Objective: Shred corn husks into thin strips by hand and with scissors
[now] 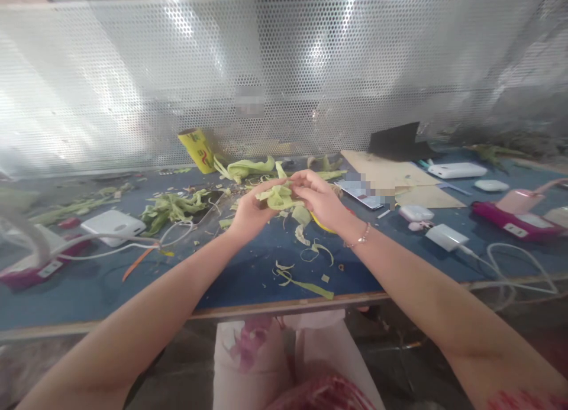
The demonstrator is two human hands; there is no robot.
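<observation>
A pale green, leaf-like piece [279, 196] with soft folded edges is held between my two hands over the middle of the blue table. My left hand [252, 213] grips it from the left, fingers curled behind it. From the other side my right hand [320, 202], with a bracelet at the wrist, pinches its upper right part. Some fingertips are hidden behind the piece. Just beyond lies a larger pale green leafy bunch [248, 168]. Thin green strips [306, 286] and curled scraps [317, 250] are scattered nearer the table's front edge.
A yellow tube [197, 151] leans against the perforated metal screen [284, 61]. On the left are a green leafy heap [175, 210], a white power bank [113, 226] and cables. A phone [361, 192], beige card [390, 170], white charger [446, 237] and purple power strip [517, 220] lie right.
</observation>
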